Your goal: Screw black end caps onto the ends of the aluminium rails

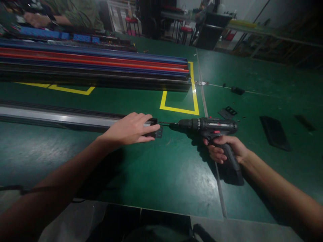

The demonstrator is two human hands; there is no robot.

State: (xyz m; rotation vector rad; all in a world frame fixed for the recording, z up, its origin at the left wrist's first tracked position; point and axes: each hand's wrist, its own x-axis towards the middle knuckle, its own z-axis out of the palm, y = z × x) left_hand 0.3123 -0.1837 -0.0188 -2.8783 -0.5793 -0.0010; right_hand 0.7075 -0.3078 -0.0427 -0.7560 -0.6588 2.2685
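Note:
My right hand (222,149) is wrapped round the grip of a black cordless drill (219,127), which points left. Its long thin bit reaches the right end of a long dark metal profile (63,116) with a silvery face. Over that end lies my left hand (133,127), fingers bent across the profile and holding it against the table. A small black end piece with slots (158,132) shows just beneath the left fingertips. Whether the bit is inside the profile's end or only touching it, I cannot tell.
Blue, red and black profiles (113,67) lie stacked behind, over yellow tape marks (179,110) on the green table (164,174). To the right are a slotted black plate (227,112) and a dark flat block (275,132). A co-worker's arm (45,20) shows at the back left.

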